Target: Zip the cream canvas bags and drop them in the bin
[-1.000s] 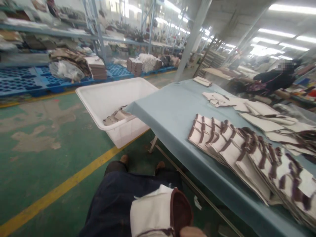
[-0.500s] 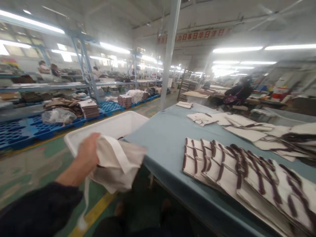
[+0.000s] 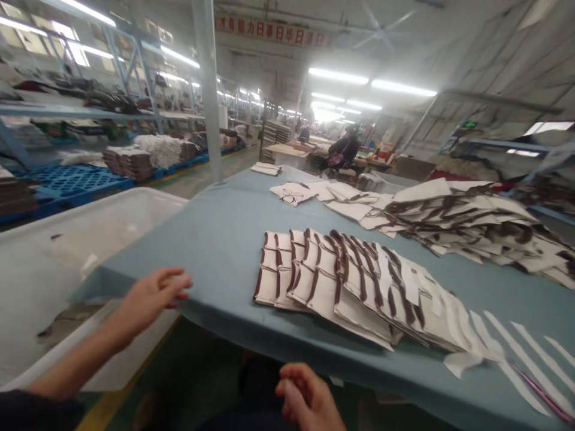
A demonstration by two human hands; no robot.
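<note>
My left hand point(image 3: 157, 296) is held out over the near left corner of the table, fingers loosely bent and nothing in them. Low in front of me, my right hand point(image 3: 309, 398) is just off the table edge, its fingers loosely curled with nothing visible between them. Nearest to both hands is an overlapping row of cream fabric pieces with dark brown binding point(image 3: 314, 269). A white plastic bin point(image 3: 157, 200) stands left of the table, with a cream cloth piece point(image 3: 94, 242) inside. White strips point(image 3: 507, 335) lie at the row's right end.
The blue-grey cloth-covered table point(image 3: 206, 239) fills the middle. A large heap of cream and brown pieces point(image 3: 485, 221) covers its far right. Eyeglasses point(image 3: 291, 196) rest on fabric. A post point(image 3: 207, 90) rises behind the table. A person point(image 3: 345, 146) is in the background.
The cream fabric bag piece with a white strap has left my left hand, which is now empty and over the table corner. My right hand has come into view. The view has swung right.
</note>
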